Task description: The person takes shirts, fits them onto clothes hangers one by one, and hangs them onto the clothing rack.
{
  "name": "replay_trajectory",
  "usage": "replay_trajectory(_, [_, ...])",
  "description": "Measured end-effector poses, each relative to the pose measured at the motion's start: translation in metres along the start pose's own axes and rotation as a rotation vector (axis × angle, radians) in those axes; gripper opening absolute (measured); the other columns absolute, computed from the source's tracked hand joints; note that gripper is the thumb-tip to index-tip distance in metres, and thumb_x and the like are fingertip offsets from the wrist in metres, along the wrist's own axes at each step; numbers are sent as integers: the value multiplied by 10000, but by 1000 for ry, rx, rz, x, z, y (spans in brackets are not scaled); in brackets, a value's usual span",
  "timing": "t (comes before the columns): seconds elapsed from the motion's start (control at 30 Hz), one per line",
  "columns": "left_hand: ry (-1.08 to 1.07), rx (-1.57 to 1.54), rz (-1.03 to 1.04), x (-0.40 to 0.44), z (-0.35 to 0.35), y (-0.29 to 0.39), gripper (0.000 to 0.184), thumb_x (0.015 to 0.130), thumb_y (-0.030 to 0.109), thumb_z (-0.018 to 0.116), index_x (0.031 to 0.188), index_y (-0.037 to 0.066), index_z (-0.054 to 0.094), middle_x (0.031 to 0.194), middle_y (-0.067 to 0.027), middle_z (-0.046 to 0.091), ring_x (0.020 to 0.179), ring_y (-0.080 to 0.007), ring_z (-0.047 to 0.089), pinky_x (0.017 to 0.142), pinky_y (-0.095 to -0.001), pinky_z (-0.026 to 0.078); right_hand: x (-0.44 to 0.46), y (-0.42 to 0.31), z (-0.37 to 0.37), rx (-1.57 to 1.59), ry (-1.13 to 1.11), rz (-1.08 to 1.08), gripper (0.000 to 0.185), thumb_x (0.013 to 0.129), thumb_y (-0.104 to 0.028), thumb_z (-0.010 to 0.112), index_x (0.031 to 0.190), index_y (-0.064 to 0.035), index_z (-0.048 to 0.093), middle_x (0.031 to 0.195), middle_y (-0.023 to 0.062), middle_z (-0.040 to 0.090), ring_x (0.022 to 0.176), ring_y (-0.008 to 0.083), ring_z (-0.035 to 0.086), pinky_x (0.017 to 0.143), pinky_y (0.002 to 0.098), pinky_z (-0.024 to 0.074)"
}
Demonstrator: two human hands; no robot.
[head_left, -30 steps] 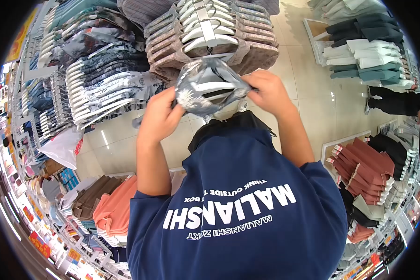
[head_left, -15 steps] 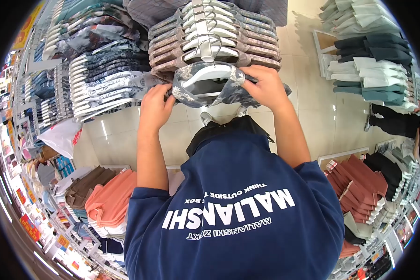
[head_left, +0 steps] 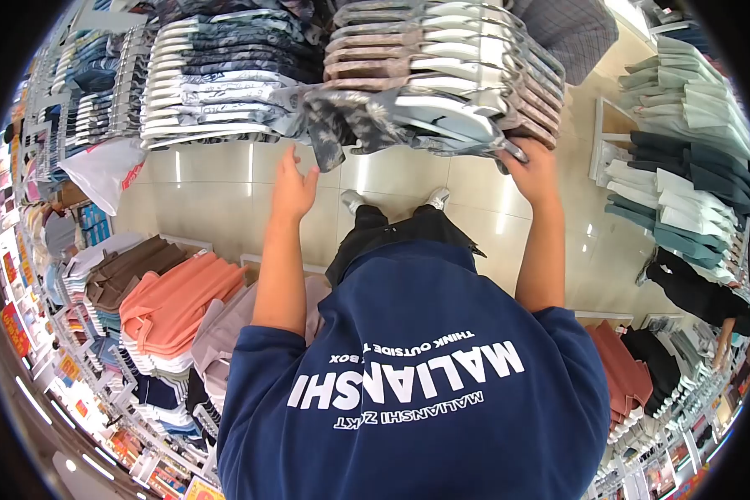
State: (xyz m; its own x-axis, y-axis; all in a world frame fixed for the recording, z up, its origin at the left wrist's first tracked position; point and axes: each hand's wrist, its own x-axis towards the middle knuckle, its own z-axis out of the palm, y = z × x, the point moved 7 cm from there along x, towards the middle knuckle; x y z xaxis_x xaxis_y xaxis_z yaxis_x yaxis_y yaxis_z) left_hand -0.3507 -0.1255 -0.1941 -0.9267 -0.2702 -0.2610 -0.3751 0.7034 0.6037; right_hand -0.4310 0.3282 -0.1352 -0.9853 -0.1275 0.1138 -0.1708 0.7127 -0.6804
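Note:
A grey leaf-patterned shirt point(head_left: 354, 117) hangs at the front of a rack, skewed on its white hanger point(head_left: 454, 112). My right hand point(head_left: 533, 173) is closed on the shirt's fabric at its right side, thumb and fingers pinching the edge. Just below and left of the shirt, my left hand point(head_left: 293, 190) is open, fingers pointing up and apart, holding nothing. Behind the shirt, several brownish patterned shirts point(head_left: 371, 58) hang in a row on white hangers.
Left of the rack hang dark and white patterned shirts point(head_left: 233, 75), with a white plastic bag point(head_left: 107, 173) at the end. Green and white clothes point(head_left: 675, 183) hang at right. Coral shirts point(head_left: 175, 296) are behind on the left. A person in black point(head_left: 696, 287) stands far right.
My left hand has let go of the shirt's left side and dropped slightly. My right hand has shifted right with the shirt's edge. The shirt now hangs skewed, and the view has turned.

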Motion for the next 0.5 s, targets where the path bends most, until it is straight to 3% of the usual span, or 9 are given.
replay_trajectory(0.03, [1, -16, 5, -5, -3, -12, 590, 931, 294, 638, 1415, 20, 442, 1307, -238, 530, 959, -321, 635, 903, -404, 487, -5, -9, 1, -15, 3, -7, 255, 774, -178, 793, 964, -22, 726, 858, 133, 704, 794, 328, 669, 730, 385, 535])
replay_trajectory(0.1, [-238, 80, -90, -8, 10, -53, 611, 915, 357, 650, 1387, 8, 481, 1325, -251, 519, 1053, -357, 615, 956, -415, 476, -14, -17, -6, 52, 45, 195, 253, 773, -150, 789, 977, -20, 718, 834, 121, 681, 788, 332, 645, 719, 388, 532])
replay_trajectory(0.17, [-262, 101, -36, -9, 11, -99, 609, 907, 370, 655, 1371, 6, 502, 1336, -264, 512, 1122, -378, 585, 989, -423, 462, -24, -27, 3, 33, 85, 179, 251, 774, -92, 760, 1011, -26, 707, 864, 125, 663, 806, 320, 631, 721, 375, 528])
replay_trajectory(0.27, [-317, 94, -19, -14, 1, -148, 607, 898, 390, 656, 1349, 4, 532, 1356, -282, 502, 1238, -409, 521, 1047, -436, 431, -26, -12, 17, -134, 304, 172, 333, 732, -56, 722, 1061, -24, 687, 932, 141, 666, 891, 345, 633, 842, 412, 514])
replay_trajectory(0.33, [-350, 53, -76, -16, -19, -180, 605, 897, 398, 652, 1343, 4, 540, 1365, -288, 498, 1285, -420, 486, 1073, -440, 414, -30, -11, 21, -449, 561, 140, 383, 715, -132, 752, 1070, -7, 681, 968, 152, 682, 953, 370, 626, 903, 437, 491])
replay_trajectory(0.4, [-389, -9, -125, -23, -44, -208, 607, 898, 401, 649, 1346, 7, 538, 1363, -288, 506, 1273, -412, 500, 1072, -433, 414, -39, -34, 25, -510, 740, 196, 532, 707, -221, 799, 1143, 40, 640, 1089, 210, 665, 1060, 396, 599, 945, 463, 465])
replay_trajectory(0.43, [-351, -26, -153, -24, -66, -223, 607, 898, 401, 649, 1346, 7, 538, 1363, -288, 506, 1273, -412, 500, 1072, -433, 414, -58, -18, 39, -779, 879, 253, 680, 738, -301, 820, 1242, 77, 564, 1213, 273, 604, 1148, 432, 551, 993, 502, 431])
replay_trajectory(0.47, [-328, -37, -181, -26, -87, -236, 607, 898, 402, 647, 1344, 4, 538, 1368, -286, 504, 1284, -412, 490, 1077, -431, 410, -75, -9, 59, -856, 956, 374, 795, 761, -371, 820, 1297, 114, 491, 1266, 312, 549, 1212, 451, 503, 1043, 522, 394])
replay_trajectory(0.5, [-306, -48, -209, -28, -107, -250, 608, 899, 403, 646, 1342, 1, 538, 1373, -284, 501, 1296, -412, 480, 1083, -428, 405, -97, 44, 83, -744, 980, 485, 816, 787, -420, 796, 1321, 106, 473, 1275, 308, 544, 1245, 449, 480, 1091, 515, 359])
